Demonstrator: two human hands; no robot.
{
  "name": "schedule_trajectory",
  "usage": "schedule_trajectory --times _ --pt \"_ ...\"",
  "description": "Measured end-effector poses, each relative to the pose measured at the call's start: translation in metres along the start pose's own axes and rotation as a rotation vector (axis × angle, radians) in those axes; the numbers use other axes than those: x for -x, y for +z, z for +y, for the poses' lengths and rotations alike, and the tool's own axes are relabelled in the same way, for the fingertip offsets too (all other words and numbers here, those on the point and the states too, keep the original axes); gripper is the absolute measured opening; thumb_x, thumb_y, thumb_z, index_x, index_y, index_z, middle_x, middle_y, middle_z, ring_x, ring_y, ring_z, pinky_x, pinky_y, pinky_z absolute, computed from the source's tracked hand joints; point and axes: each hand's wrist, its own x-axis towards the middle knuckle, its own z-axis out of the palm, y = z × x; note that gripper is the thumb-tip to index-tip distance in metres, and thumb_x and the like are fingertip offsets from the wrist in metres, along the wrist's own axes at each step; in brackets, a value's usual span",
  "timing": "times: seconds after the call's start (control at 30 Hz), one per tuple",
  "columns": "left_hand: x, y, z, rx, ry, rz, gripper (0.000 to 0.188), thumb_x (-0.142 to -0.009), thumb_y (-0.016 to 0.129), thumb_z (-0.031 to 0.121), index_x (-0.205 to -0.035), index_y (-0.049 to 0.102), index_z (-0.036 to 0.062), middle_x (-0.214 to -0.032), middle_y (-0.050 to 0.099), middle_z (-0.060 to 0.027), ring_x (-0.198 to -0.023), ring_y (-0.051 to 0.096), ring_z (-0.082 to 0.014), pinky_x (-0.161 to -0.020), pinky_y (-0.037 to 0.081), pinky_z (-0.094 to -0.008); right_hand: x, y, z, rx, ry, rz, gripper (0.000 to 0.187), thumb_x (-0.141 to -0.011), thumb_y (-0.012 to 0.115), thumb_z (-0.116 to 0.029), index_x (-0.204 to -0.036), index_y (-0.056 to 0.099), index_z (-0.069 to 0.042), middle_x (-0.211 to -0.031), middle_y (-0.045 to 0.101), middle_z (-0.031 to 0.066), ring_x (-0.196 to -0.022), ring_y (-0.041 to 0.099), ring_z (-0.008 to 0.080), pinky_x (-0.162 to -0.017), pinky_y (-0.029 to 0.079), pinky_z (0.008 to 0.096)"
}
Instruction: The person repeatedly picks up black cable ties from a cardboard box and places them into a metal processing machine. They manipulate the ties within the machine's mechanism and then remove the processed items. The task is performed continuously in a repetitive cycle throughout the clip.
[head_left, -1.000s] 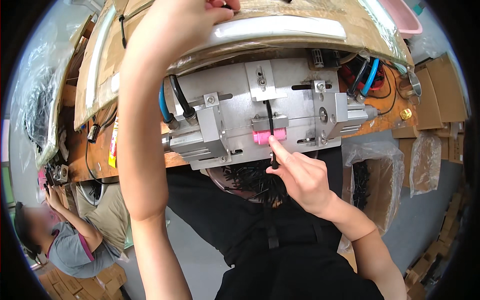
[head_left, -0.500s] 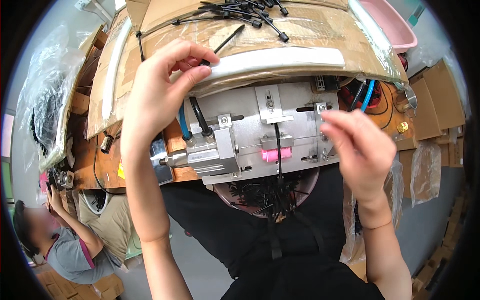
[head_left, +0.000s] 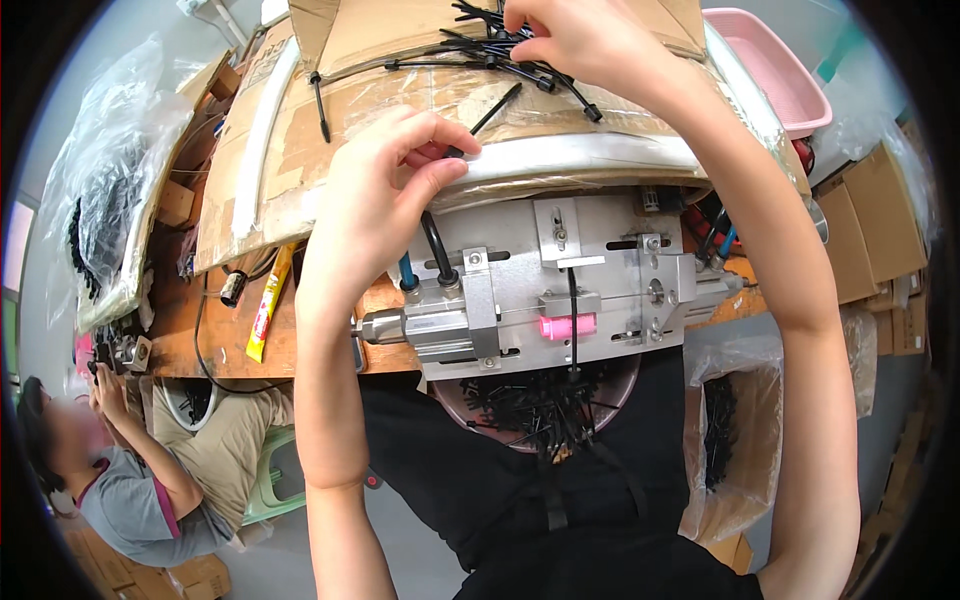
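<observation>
My left hand (head_left: 405,170) is closed in a pinch on the capped end of a thin black plastic rod (head_left: 497,108), above the white padded edge of the cardboard. My right hand (head_left: 580,40) is over a pile of black capped rods (head_left: 545,80), its thumb and forefinger apart at the rods. Below my hands is a metal fixture (head_left: 510,220) with an air cylinder (head_left: 435,335) on its left. Another black rod (head_left: 574,345) stands across the fixture, in front of a pink block (head_left: 556,327).
A pink bowl (head_left: 628,390) of black parts is under the bench edge. Right of my lap is a plastic-lined box (head_left: 765,420). A yellow tube (head_left: 270,305) lies on the wooden bench (head_left: 185,345). At left sits another person (head_left: 150,500); a pink basin (head_left: 765,65) is far right.
My right hand has moved from beside the fixture's right end up to the rod pile. My left hand keeps its pinch on the rod. The whole view has shifted slightly.
</observation>
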Motion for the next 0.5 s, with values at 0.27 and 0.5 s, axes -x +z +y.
schedule_trajectory --times 0.27,0.5 --pt "0.001 0.002 -0.006 0.065 0.032 0.017 0.016 -0.090 0.062 -0.004 -0.105 0.067 -0.0015 -0.097 0.062 -0.0031 -0.086 0.060 -0.0086 -0.080 0.048 -0.0217 -0.009 -0.023 0.010 -0.001 0.068 -0.259 0.009 -0.071 0.072 -0.004 -0.079 0.069 0.001 -0.081 0.069 0.0194 -0.078 0.068 0.0327 -0.070 0.053 0.0391" --pt "-0.008 -0.020 -0.005 0.352 -0.008 0.005 0.016 -0.094 0.064 0.009 -0.108 0.069 0.0008 -0.098 0.068 0.0001 -0.090 0.058 -0.0052 -0.083 0.046 -0.0212 -0.001 -0.054 0.023 0.198 -0.195 0.141 0.005 -0.077 0.065 0.001 -0.082 0.063 0.001 -0.084 0.061 0.0143 -0.087 0.061 0.0336 -0.081 0.048 0.0408"
